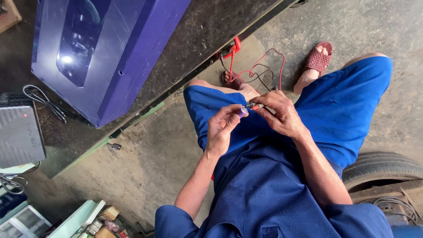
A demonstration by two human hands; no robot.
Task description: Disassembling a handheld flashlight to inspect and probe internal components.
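I look down at my lap in blue shorts. My left hand (221,126) pinches a small purple cylindrical part (242,111) between thumb and fingers. My right hand (280,113) holds a slim red-tipped probe (254,106) whose tip meets the purple part. A red lead (265,60) and a black lead run from the probe to a red meter (232,47) hanging at the edge of the workbench.
A big glossy purple-blue panel (105,48) lies on the dark workbench (198,31). A grey box (20,132) with a coiled cable sits at left. A tyre (383,167) is by my right side. Small boxes and clutter (103,220) lie on the concrete floor.
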